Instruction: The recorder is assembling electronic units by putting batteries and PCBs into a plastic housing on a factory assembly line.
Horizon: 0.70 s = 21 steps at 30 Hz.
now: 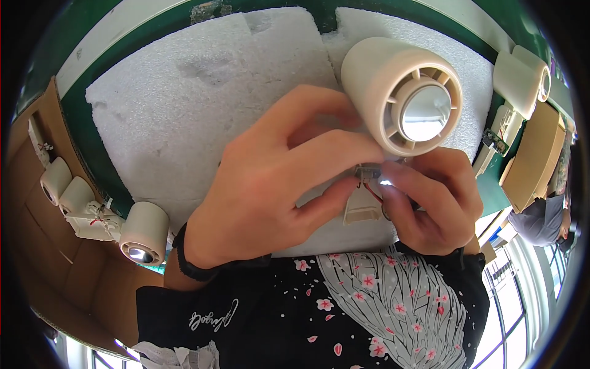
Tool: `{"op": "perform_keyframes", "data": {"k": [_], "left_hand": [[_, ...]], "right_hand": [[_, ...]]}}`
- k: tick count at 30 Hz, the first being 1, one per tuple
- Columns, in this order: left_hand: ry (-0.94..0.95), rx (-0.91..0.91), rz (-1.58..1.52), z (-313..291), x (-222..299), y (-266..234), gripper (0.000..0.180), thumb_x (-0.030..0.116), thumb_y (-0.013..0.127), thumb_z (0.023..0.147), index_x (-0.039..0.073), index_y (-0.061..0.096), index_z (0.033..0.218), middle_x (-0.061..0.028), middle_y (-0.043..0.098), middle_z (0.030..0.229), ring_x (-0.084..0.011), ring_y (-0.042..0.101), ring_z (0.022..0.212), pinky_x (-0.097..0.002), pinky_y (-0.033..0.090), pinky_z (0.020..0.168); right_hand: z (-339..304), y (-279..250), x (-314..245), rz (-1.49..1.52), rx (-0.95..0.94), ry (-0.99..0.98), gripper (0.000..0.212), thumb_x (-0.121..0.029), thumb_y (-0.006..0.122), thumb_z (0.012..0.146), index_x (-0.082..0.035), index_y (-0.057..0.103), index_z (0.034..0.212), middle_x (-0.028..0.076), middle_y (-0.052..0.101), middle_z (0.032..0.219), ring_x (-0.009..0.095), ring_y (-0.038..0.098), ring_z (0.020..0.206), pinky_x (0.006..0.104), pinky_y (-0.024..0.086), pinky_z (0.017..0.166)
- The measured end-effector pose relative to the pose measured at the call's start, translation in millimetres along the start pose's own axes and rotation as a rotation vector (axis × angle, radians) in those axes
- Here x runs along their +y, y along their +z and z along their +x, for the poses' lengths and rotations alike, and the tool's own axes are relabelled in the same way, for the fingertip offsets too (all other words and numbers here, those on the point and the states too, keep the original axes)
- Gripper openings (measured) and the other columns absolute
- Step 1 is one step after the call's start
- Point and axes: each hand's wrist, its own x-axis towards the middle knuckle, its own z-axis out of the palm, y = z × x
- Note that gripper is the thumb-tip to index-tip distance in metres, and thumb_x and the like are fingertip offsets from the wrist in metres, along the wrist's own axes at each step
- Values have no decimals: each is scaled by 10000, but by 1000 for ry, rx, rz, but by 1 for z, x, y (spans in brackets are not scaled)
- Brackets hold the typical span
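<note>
A cream cylindrical housing (369,86) with a ribbed ring and a mirror-like round centre lies tilted on white foam. My left hand (270,178) is closed around its lower side, the far fingers partly hidden behind it. The left thumb and forefinger meet at a small circuit board (367,172) below the housing. Red and dark wires (372,192) run from that board toward my right hand (436,203). Its thumb and forefinger are pinched together beside the board, with a bright white spot at the tips; what they hold is too small to name. A cream frame part (361,214) shows beneath.
White foam sheets (184,92) cover the green bench. At left stands a cardboard box (92,270) with several similar cream units, one (144,227) at its edge. Another unit (516,83) with an exposed board lies at right, near a second carton (534,160). Beyond is a person in grey (541,218).
</note>
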Motion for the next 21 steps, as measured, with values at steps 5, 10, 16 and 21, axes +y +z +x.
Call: {"op": "perform_keyframes", "data": {"k": [5,10,16,21], "left_hand": [[0,-27,-19,-1,0,4,382,-104,707,690,4,682,1056,-175,660,1057,-278,689,919,-323,565,750],[9,-11,-18,-3,-1,7,358,-113,684,718,-8,681,1060,-188,669,1067,-277,692,915,-323,568,761],[-3,-1,-23,-3,-1,9,336,-114,687,721,-11,683,1041,-180,671,1064,-264,694,909,-319,569,756],[-24,12,-26,-3,1,9,316,-113,689,723,-12,683,1022,-174,674,1056,-255,694,903,-315,568,745]], "right_hand": [[-3,1,1,21,10,24,321,70,752,621,-14,739,931,90,568,839,129,563,557,235,447,472],[-4,2,1,27,12,28,339,78,750,614,-10,739,941,91,567,833,130,562,563,231,442,472],[-2,0,-2,-13,5,23,370,100,747,601,-4,740,956,92,563,841,126,558,569,226,434,471],[-4,0,-3,-11,5,52,393,114,741,595,-1,740,971,102,565,862,126,557,569,225,430,465]]}}
